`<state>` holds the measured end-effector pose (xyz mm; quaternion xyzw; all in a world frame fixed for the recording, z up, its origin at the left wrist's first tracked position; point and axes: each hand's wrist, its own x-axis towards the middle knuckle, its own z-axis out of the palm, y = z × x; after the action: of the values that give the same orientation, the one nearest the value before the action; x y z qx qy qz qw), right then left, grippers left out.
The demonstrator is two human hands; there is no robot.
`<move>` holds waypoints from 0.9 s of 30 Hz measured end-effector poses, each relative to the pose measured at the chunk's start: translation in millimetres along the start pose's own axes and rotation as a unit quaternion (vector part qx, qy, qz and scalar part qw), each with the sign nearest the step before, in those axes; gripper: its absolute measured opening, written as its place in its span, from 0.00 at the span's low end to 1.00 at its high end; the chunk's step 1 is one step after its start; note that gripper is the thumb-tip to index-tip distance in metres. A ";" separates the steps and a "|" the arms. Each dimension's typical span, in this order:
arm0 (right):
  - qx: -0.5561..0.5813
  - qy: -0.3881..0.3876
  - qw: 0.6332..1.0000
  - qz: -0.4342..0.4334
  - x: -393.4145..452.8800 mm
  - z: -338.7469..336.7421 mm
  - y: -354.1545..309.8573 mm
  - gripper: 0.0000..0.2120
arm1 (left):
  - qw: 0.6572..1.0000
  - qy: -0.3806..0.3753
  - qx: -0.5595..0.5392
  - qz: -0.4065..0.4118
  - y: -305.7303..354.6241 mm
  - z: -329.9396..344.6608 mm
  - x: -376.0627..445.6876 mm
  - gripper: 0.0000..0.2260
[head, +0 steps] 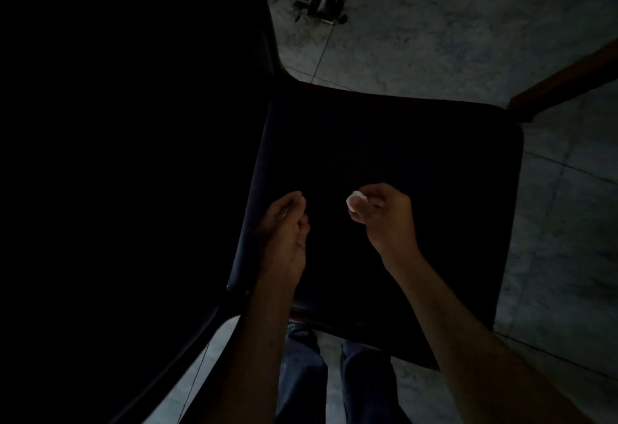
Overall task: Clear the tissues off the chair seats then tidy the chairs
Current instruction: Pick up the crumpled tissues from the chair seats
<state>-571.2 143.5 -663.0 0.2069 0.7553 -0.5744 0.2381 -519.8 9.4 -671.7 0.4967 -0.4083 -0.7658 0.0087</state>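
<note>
**Tissue pinched over a dark chair seat**

The tissue (354,199), a small white wad, sits at the fingertips of the right hand (384,216), above the near middle of the dark chair seat (418,163).

At the far left the scene is almost black, and only a curved dark edge (200,333) shows against the pale floor; what it belongs to cannot be told. Next comes the left hand (284,233), over the seat's left edge with its fingers curled inward; whether it holds anything cannot be told in this dim light. Just right of it, a little apart, the right hand pinches the tissue, fingers bent around it.

Near the bottom, jeans legs (301,377) show between the forearms. Far beyond the seat, a dark stain (321,2) marks the grey tiled floor (468,22). At the right, a brown wooden bar (568,79) runs diagonally.
</note>
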 end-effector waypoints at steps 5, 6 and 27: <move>0.025 -0.053 0.998 -0.030 -13.2 6.2 -10.7 0.03 | 0.997 -0.067 -0.018 0.024 -4.5 7.2 -6.7 0.14; 0.031 -0.067 0.997 -0.038 -16.2 9.4 -12.1 0.03 | 0.996 -0.093 0.012 0.010 -2.5 7.0 -7.3 0.14; 0.002 -0.101 0.994 -0.043 -39.7 14.8 6.7 0.16 | 0.978 0.006 0.194 0.075 -13.3 14.8 -20.4 0.09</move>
<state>-533.7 129.4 -647.8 0.1157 0.7343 -0.6034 0.2885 -515.6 35.9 -662.2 0.4613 -0.5847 -0.6667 -0.0281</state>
